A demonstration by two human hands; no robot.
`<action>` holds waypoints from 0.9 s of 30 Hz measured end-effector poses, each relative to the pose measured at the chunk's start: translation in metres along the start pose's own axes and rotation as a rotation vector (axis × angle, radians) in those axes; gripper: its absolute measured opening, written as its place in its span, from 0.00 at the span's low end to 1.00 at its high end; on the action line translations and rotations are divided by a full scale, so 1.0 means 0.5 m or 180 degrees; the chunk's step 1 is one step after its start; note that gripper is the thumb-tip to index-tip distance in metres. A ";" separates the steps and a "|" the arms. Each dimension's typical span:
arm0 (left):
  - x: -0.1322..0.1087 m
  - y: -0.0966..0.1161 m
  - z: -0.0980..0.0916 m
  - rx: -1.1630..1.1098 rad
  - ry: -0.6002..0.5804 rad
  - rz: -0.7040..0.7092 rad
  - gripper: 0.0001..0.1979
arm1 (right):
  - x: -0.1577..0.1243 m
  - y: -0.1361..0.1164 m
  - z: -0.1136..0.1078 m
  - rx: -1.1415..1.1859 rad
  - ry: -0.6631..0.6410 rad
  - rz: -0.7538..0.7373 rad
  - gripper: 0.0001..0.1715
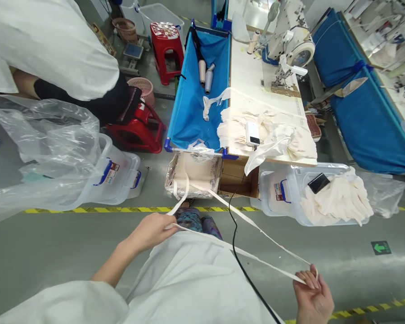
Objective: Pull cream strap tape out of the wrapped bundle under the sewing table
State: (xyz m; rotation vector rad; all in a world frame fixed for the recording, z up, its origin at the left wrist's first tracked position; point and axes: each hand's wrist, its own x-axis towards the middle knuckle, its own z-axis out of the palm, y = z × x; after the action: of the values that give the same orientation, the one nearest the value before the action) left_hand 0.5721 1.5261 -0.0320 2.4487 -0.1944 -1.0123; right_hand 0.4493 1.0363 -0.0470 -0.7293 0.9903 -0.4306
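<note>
Left hand (pixel 158 231) and right hand (pixel 313 294) pinch the white strip (pixel 256 258); the black cable (pixel 256 290) crossing before it could snag it

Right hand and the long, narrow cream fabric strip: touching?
Touching. The head view shows the right hand with its curled fingers on the long, narrow cream fabric strip, no gap.
</note>
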 end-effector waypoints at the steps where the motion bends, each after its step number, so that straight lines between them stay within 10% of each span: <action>1: -0.006 -0.010 -0.007 0.0001 0.0088 -0.0008 0.17 | 0.004 -0.011 -0.012 0.0022 0.0088 -0.0011 0.15; 20: -0.046 -0.006 -0.030 -0.0757 0.0063 0.0087 0.25 | 0.040 0.029 -0.064 -0.1839 -0.0168 0.0009 0.28; 27: -0.055 0.054 -0.047 -0.1691 -0.0023 0.0243 0.24 | 0.018 0.180 -0.016 -0.2904 -0.0833 0.0450 0.29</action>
State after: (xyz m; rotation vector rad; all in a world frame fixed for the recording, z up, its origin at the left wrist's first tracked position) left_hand 0.5700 1.5195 0.0127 1.9414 -0.0147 -0.9015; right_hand 0.4472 1.0898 -0.1202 -1.4758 0.9619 0.2781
